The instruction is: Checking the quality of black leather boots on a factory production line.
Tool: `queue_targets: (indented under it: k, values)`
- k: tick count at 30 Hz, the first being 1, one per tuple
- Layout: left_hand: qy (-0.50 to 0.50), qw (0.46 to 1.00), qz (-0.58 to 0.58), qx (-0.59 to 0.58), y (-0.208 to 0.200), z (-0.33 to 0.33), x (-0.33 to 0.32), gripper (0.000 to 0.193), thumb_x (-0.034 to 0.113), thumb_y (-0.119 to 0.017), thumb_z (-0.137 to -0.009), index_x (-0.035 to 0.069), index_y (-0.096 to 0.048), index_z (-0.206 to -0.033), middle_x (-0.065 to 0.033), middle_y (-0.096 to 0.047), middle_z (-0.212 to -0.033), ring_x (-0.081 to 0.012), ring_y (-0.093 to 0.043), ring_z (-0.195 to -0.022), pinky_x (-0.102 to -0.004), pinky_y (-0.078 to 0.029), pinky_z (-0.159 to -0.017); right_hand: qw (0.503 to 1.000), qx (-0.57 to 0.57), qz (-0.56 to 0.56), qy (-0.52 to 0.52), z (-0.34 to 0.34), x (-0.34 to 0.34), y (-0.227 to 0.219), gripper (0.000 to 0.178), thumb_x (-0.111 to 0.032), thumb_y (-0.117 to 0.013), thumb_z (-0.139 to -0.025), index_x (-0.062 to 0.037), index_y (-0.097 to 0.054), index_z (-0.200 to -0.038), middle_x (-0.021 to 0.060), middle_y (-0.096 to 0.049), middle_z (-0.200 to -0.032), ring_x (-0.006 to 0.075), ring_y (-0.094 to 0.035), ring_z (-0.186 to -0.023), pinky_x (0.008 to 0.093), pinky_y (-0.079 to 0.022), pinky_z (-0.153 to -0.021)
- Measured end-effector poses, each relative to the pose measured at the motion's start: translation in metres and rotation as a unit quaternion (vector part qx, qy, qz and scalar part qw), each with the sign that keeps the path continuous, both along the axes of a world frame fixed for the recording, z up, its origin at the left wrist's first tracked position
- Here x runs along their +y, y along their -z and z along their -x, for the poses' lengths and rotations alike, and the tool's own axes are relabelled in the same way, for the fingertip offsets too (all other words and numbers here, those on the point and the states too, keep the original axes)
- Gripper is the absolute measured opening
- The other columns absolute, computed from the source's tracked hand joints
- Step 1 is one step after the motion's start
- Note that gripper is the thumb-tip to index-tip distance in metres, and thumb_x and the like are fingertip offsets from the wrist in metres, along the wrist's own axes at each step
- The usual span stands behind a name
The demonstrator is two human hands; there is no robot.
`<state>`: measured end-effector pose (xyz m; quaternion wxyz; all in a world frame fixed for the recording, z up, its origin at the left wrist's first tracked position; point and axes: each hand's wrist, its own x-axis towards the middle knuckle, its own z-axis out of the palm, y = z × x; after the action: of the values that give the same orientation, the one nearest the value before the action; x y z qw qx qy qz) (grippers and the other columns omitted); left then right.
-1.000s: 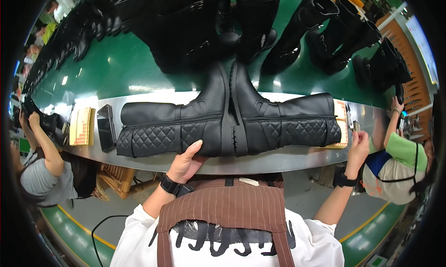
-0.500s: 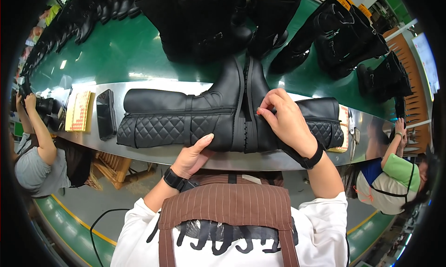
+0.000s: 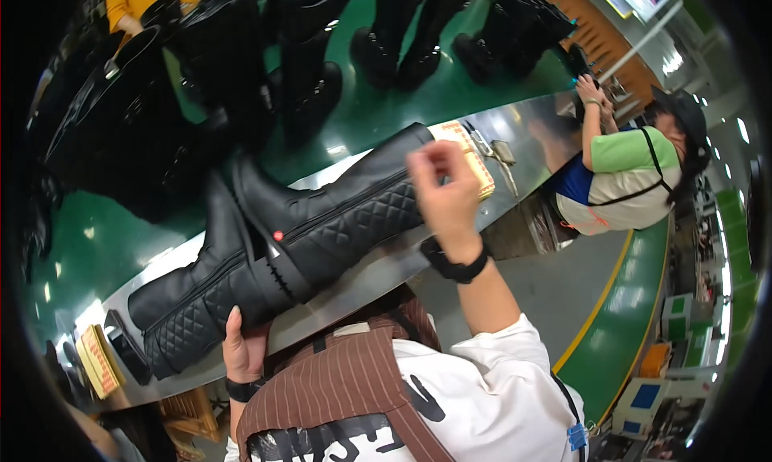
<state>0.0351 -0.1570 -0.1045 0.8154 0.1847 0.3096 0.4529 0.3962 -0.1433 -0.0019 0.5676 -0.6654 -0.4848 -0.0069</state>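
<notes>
From the head view, two tall black boots (image 3: 281,253) lie sole to sole on the steel tabletop (image 3: 378,273), smooth leather with quilted shafts. The left hand (image 3: 241,351) presses flat and open on the near boot's heel. The right hand (image 3: 442,193) pinches the other shaft's top, fingers nearly closed. That boot overhangs the edge; it could slide off.
</notes>
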Motion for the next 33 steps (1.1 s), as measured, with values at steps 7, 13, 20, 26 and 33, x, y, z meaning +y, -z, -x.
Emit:
queue_targets:
  k: [7,13,20,26,33]
  values:
    - [0.011,0.999,-0.017,0.031,0.01,0.008,0.001,0.061,0.038,-0.057,-0.092,0.005,-0.04,-0.14,-0.0113,-0.047,-0.14,-0.0288,-0.045,-0.128,-0.0501,-0.031,-0.109,0.944,-0.03,0.224,0.239,-0.158,-0.08,0.06,0.019,-0.019,-0.068,-0.083,-0.0022,-0.069,-0.091,0.0153,-0.069,-0.077,0.025,-0.069,-0.071,0.0328,-0.052,-0.066]
    - [0.009,0.999,-0.025,0.045,0.005,0.007,0.001,0.061,0.039,-0.057,-0.092,0.006,-0.039,-0.141,-0.0102,-0.046,-0.141,-0.0276,-0.043,-0.129,-0.0492,-0.029,-0.11,0.944,-0.056,0.283,0.161,-0.178,-0.078,0.073,0.017,-0.021,-0.071,-0.079,-0.0056,-0.073,-0.085,0.0161,-0.069,-0.075,0.0292,-0.068,-0.072,0.0359,-0.051,-0.066]
    - [0.021,0.999,-0.032,0.039,0.003,0.005,0.0,0.06,0.039,-0.057,-0.093,0.007,-0.04,-0.14,-0.0093,-0.045,-0.142,-0.0268,-0.042,-0.13,-0.0483,-0.029,-0.11,0.913,-0.074,0.366,0.165,-0.186,-0.065,0.063,0.015,-0.021,-0.072,-0.077,-0.0073,-0.074,-0.083,0.0165,-0.068,-0.076,0.033,-0.067,-0.075,0.0392,-0.052,-0.069]
    - [0.013,0.998,-0.033,0.045,0.003,0.005,0.0,0.06,0.038,-0.057,-0.093,0.006,-0.039,-0.14,-0.0091,-0.045,-0.141,-0.0267,-0.042,-0.13,-0.0481,-0.029,-0.111,0.91,-0.127,0.351,0.179,-0.185,-0.068,0.063,0.013,-0.017,-0.071,-0.077,-0.006,-0.073,-0.084,0.0163,-0.068,-0.075,0.0306,-0.068,-0.072,0.0379,-0.052,-0.067]
    - [0.016,0.999,-0.029,0.04,0.003,0.006,0.0,0.06,0.038,-0.057,-0.092,0.006,-0.039,-0.14,-0.0096,-0.045,-0.142,-0.0268,-0.043,-0.13,-0.0475,-0.03,-0.111,0.919,-0.005,0.383,0.098,-0.191,-0.065,0.056,0.011,-0.013,-0.07,-0.078,-0.0027,-0.072,-0.081,0.0143,-0.068,-0.071,0.0259,-0.068,-0.066,0.0349,-0.052,-0.063]
